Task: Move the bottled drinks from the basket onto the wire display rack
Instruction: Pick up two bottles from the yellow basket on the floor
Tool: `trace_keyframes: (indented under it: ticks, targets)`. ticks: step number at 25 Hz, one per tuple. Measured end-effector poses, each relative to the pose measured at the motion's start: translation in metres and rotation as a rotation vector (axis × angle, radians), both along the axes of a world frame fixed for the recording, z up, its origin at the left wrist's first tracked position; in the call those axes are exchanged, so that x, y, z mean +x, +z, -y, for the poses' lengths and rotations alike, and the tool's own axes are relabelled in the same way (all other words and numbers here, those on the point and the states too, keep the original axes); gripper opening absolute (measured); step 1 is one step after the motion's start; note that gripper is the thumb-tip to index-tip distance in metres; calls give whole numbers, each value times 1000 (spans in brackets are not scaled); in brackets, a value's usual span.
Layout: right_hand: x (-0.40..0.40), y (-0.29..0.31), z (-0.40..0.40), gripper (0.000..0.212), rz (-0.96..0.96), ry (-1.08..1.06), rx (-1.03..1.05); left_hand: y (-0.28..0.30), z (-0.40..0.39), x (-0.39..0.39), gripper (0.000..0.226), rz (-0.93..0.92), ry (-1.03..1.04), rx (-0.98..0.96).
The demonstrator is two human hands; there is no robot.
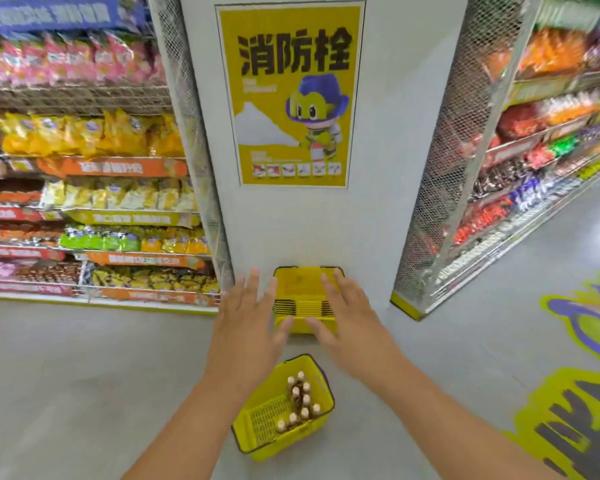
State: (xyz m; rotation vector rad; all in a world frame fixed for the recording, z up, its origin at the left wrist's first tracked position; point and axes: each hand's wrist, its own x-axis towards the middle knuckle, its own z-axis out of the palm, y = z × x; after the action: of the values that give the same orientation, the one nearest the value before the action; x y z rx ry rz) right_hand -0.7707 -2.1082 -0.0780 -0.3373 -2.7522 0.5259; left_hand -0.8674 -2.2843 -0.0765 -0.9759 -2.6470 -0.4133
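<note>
Brown bottled drinks with pale caps [300, 400] stand upright in yellow plastic basket [257, 431] on grey floor [84, 375]. Left hand [246, 327] and right hand [347, 320] hover above, fingers spread, holding nothing.

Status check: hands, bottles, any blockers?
Left hand and right hand open, holding nothing. Bottles all upright in basket on floor below. Stack of empty baskets ahead at pillar; nothing blocking.
</note>
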Motion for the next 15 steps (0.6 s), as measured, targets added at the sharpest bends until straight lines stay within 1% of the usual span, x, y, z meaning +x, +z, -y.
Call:
trace_keyframes:
  ticks: [3,7,11,15]
  targets:
    - [-27,-16,-29,94,14,-24,-62,-20,-33,-31,80,19,-25,-3]
    - [-81,-52,-55,94,85,-11,-53,-67,-63,-88,80,97,-20,5]
    - [-155,-99,-82,92,185,4,-69,-127,-91,-167,80,202,-1,-50]
    - [-225,-145,-107,92,263,-1,-148,-173,-121,-244,79,294,-3,-109]
